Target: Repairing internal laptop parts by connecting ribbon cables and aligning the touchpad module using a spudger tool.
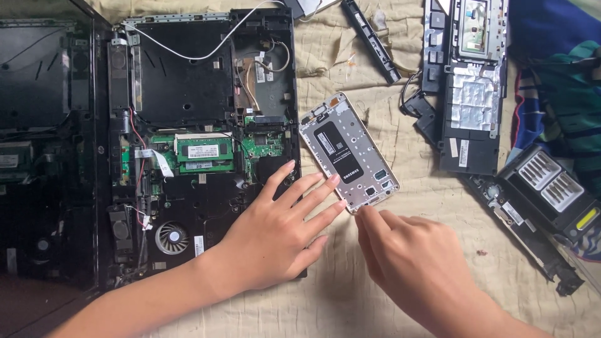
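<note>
1. The right hand [416,260] comes in from 5 o'clock. Its fingers are curled loosely and its fingertips [365,215] touch the near corner of the phone frame [347,152]; whether they pinch that corner cannot be told.
2. The left hand [275,228] reaches in from 7 o'clock. It lies open and flat, fingers spread and pointing toward 2 o'clock. The palm rests on the near right corner of the opened laptop [200,131], and the longest fingertips touch the near left edge of the phone frame.
3. The phone frame is a silver, stripped phone body with a black strip down its middle. It lies flat on the beige quilt [350,294] just right of centre, tilted so its long side runs from 11 o'clock to 5 o'clock, just beside the right edge of the laptop.
4. The laptop fills the left half of the view with its bottom cover off. A round fan [171,238] sits at its near edge, at 9 o'clock from the left hand.
5. Beyond the fan, green memory cards [205,153] sit in the middle of the laptop.
6. A white cable [206,53] curves across the far part of the laptop toward 12 o'clock.
7. At 3 o'clock from the phone frame lies a black battery pack [549,188] with a yellow tab.
8. At 1 o'clock lies a black panel [469,87] lined with silver foil, well apart from both hands.
9. A narrow black strip [370,39] lies at 12 o'clock from the phone frame, near the far edge of the quilt.
</note>
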